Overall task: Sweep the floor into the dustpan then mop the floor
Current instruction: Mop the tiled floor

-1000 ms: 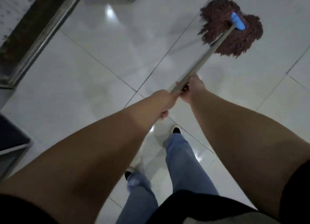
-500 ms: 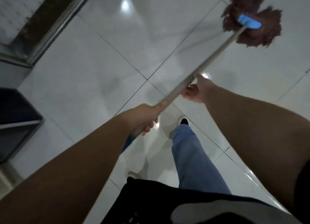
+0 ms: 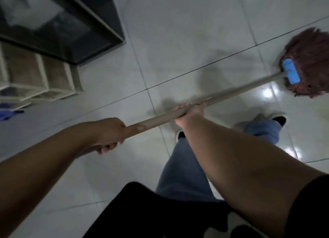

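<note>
— How many hands are working, and what are they doing?

— Two. The left hand [image 3: 108, 133] is wrapping its fingers round the near end of the mop handle [image 3: 231, 92], and the right hand [image 3: 189, 113] is gripping the same handle further along, fingers curling over the top. Both are holding tight to the one pole; neither is hanging free.

— And the mop itself?

— One mop. Its reddish-brown string head [image 3: 309, 64] is lying on the floor [image 3: 178, 32] at the far right, partly running out of view, with one blue clamp [image 3: 290, 73] joining it to the pale handle. The handle is slanting from the lower left up to the right.

— What is the floor showing?

— Pale glossy tiles with dark grout lines crossing. One bright glare patch [image 3: 267, 93] is shining just beside the mop head, and another is glinting further down on the right.

— Anything else lying about?

— Two jean legs [image 3: 183, 170] and two shoes: one dark-toed shoe [image 3: 279, 119] on the right, and another [image 3: 179, 135] peeking out under the right forearm. One dark cabinet [image 3: 74, 25] is standing at the upper left, with a pale shelf unit [image 3: 39, 80] beside it. Something blue [image 3: 8, 113] is sitting at the left edge, too blurred to identify.
</note>
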Demonstrator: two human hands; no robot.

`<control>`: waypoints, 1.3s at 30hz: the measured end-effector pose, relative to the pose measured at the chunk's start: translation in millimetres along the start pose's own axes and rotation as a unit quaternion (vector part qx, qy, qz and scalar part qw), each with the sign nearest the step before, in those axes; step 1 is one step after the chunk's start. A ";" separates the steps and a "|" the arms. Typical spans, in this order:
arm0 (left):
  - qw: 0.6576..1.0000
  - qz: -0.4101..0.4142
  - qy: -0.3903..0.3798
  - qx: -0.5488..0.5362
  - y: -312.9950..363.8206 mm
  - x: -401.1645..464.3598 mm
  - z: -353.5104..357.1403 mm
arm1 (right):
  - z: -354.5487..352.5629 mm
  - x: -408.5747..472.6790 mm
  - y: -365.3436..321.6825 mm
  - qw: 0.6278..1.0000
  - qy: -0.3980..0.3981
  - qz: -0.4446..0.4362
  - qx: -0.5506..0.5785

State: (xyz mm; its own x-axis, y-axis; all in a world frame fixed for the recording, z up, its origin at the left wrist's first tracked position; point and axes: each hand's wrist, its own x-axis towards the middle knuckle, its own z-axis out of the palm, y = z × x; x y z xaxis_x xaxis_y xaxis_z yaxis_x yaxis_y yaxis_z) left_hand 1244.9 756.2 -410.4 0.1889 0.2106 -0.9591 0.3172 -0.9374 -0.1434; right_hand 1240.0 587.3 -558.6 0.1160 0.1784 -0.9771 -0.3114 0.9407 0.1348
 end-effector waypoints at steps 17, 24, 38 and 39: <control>0.997 0.015 -0.008 0.075 116.8 13.3 51.7 | -51.3 14.5 -110.5 0.998 -0.038 -0.046 -0.001; 0.990 0.111 -0.087 -0.008 350.1 42.2 168.5 | -150.2 17.6 -354.8 0.985 0.026 -0.170 0.012; 0.980 0.122 -0.142 -0.067 390.5 74.2 236.9 | -209.3 39.4 -402.7 0.973 0.091 -0.206 -0.046; 0.981 0.117 -0.136 -0.074 360.2 79.5 234.4 | -206.6 43.7 -375.8 0.976 0.085 -0.196 -0.049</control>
State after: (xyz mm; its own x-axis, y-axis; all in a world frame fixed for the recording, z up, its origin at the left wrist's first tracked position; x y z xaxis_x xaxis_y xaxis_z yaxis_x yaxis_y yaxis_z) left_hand 1156.4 370.3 -595.5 0.0250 -0.1064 -0.9940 0.4291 -0.8969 0.1068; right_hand 1167.2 182.0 -685.9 0.0877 -0.2474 -0.9649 -0.3641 0.8937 -0.2623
